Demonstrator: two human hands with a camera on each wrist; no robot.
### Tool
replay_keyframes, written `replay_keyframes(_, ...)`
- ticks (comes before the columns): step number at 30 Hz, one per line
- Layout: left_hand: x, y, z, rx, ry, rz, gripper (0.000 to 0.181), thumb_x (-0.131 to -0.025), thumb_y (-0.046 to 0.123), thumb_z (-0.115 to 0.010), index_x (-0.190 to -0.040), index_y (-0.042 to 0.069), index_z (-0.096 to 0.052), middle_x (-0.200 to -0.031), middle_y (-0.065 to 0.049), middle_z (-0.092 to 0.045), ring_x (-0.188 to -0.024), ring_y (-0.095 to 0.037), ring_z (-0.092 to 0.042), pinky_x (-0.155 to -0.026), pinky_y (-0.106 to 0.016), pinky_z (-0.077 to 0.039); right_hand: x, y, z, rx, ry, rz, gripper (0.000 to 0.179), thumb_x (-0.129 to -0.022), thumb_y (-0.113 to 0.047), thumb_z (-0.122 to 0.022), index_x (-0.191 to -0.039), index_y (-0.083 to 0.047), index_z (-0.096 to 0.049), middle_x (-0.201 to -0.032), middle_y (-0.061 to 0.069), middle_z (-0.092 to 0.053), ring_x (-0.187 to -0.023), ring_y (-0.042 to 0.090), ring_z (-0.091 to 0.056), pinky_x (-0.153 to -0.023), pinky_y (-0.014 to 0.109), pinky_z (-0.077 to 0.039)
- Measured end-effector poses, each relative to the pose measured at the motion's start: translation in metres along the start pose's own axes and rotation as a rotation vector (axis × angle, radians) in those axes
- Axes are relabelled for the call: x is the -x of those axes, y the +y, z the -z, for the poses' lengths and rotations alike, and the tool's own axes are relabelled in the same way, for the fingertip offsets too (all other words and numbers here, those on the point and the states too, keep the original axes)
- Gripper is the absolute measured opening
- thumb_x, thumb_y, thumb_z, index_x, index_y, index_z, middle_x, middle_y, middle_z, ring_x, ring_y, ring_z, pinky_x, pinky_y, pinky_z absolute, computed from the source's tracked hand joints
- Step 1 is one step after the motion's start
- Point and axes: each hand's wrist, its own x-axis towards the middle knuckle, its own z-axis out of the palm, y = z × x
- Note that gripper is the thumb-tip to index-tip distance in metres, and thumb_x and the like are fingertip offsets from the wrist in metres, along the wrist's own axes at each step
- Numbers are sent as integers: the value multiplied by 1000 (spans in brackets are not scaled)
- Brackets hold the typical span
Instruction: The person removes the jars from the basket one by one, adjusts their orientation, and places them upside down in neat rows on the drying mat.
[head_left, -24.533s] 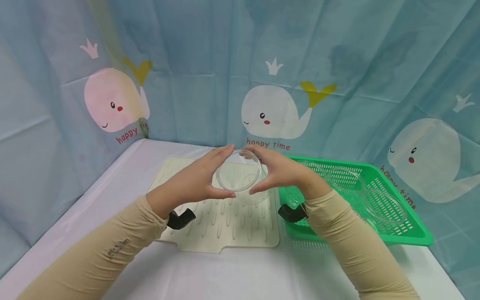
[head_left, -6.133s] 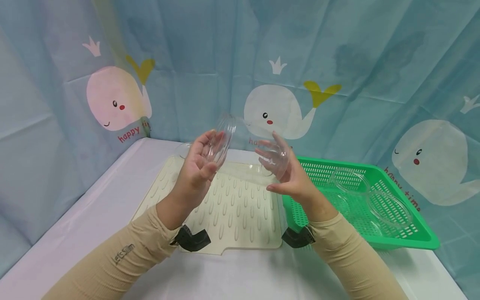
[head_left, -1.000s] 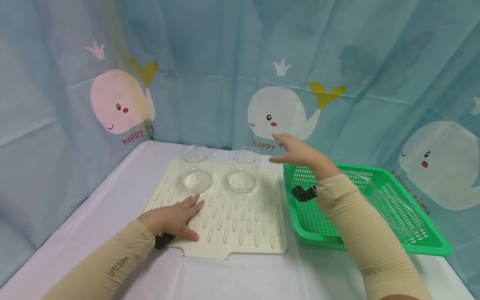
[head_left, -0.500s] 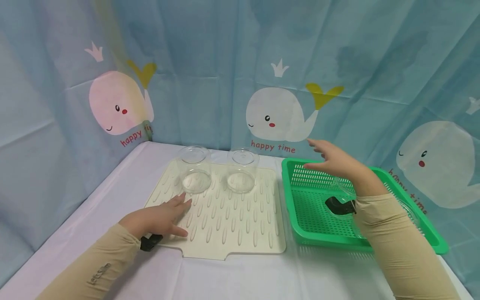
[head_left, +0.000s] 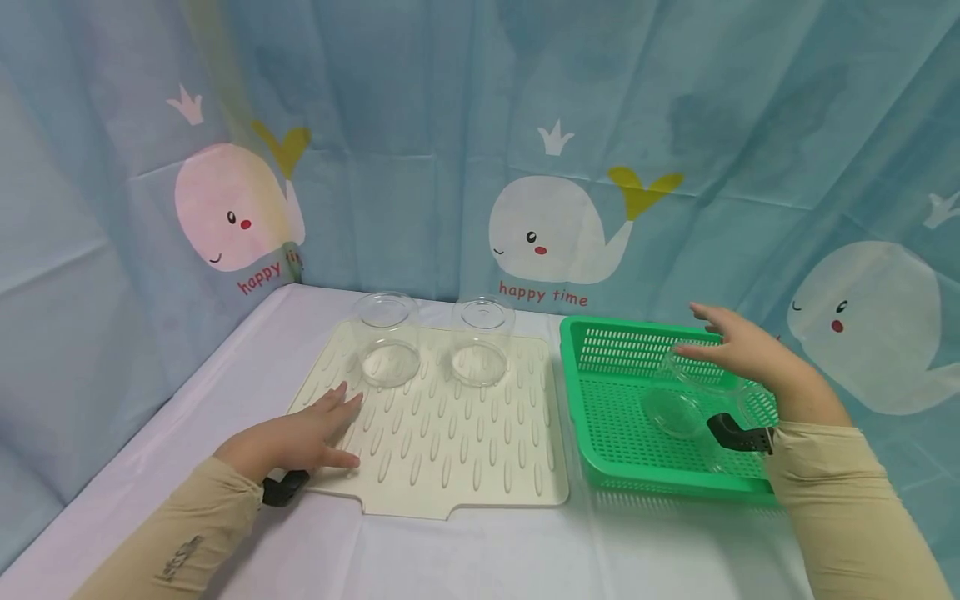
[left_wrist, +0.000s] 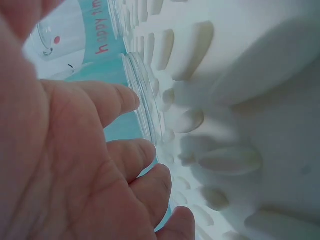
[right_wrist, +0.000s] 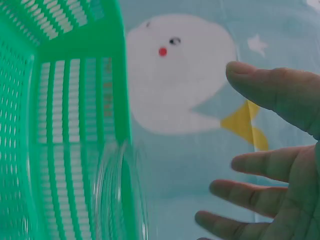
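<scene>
Two clear round cups stand side by side, mouths down, at the back of the cream ribbed drying mat: a left cup [head_left: 386, 337] and a right cup [head_left: 482, 337]. My left hand [head_left: 300, 437] is spread low over the mat's left edge, holding nothing; in the left wrist view its fingers overlap a clear rim [left_wrist: 142, 97]. My right hand [head_left: 750, 357], fingers apart, is above the green basket [head_left: 592, 446]. Below it in the basket is a clear container [head_left: 673, 410], partly behind the wrist. In the right wrist view a clear rim [right_wrist: 120, 200] lies beside the hand, not in its grip.
The drying mat [head_left: 468, 450] lies on a white-covered table [head_left: 517, 558], its tab toward me. The basket stands right of it, near a blue curtain [head_left: 375, 167] with whale prints, which hangs behind the table. More clear containers in the basket are partly covered by my right arm.
Earlier my hands held clear containers over the mat; now two cups stand on it. In the last second my right hand has moved right over the basket, and my left has slid left.
</scene>
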Motion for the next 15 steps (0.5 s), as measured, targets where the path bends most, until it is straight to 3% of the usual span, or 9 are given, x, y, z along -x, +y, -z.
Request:
replay_keyframes(7, 2, 2, -2, 10, -7, 13, 103, -71, 57, -66, -144, 1, -21, -148, -29, -5, -134, -46, -8, -104, -60, -16, 13, 24, -2, 43, -52, -55, 97, -84, -48, -60, -144, 4, -6, -140, 38, -14, -121, 56, -24, -87, 67, -32)
replay_keyframes(15, 3, 1, -6, 1, -20, 16, 103, -70, 56, -67, -144, 0, -22, -147, -30, -7, -134, -46, -10, -103, -60, -19, 15, 41, -10, 44, -85, -34, 105, -77, -43, -70, -142, 10, -8, -137, 40, -19, -118, 57, -28, -82, 61, -40)
